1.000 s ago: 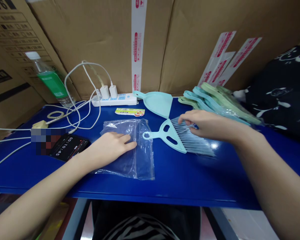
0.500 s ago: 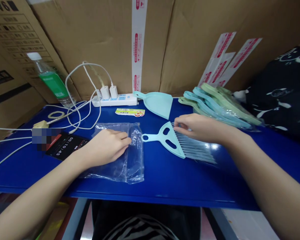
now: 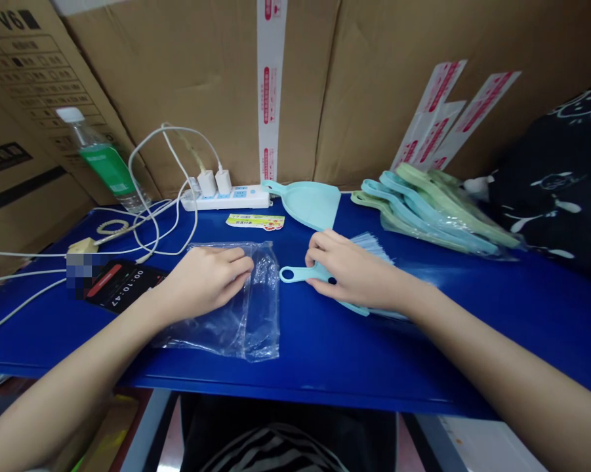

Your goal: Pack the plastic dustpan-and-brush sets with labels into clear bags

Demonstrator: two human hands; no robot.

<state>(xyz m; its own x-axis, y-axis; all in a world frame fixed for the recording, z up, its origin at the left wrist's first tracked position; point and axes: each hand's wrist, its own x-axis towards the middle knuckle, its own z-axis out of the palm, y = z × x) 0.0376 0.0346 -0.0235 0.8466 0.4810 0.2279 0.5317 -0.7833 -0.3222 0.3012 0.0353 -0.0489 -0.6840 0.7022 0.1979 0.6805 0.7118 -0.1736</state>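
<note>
My right hand [image 3: 342,265] is closed on the neck of a light-blue hand brush [image 3: 295,274], its fingers hiding most of the head. The ringed handle end points left, and pale bristles [image 3: 374,246] show beyond the hand. On the left, a clear plastic bag [image 3: 260,328] lies flat under my left hand [image 3: 214,278]; the curled fingers are pinched together on it near its right side. Behind the brush lies a matching light-blue dustpan [image 3: 312,204], its handle toward the left.
Wrapped green and blue dustpan sets [image 3: 433,213] are piled at the back right. A power strip [image 3: 226,198] with white cables, a label card [image 3: 256,221], a bottle [image 3: 111,167] and a phone [image 3: 122,285] occupy the back left. Cardboard boxes [image 3: 201,72] stand behind the blue table [image 3: 315,367].
My right hand has moved left from the bristles onto the brush's neck and closed there. My left hand has barely shifted on the bag.
</note>
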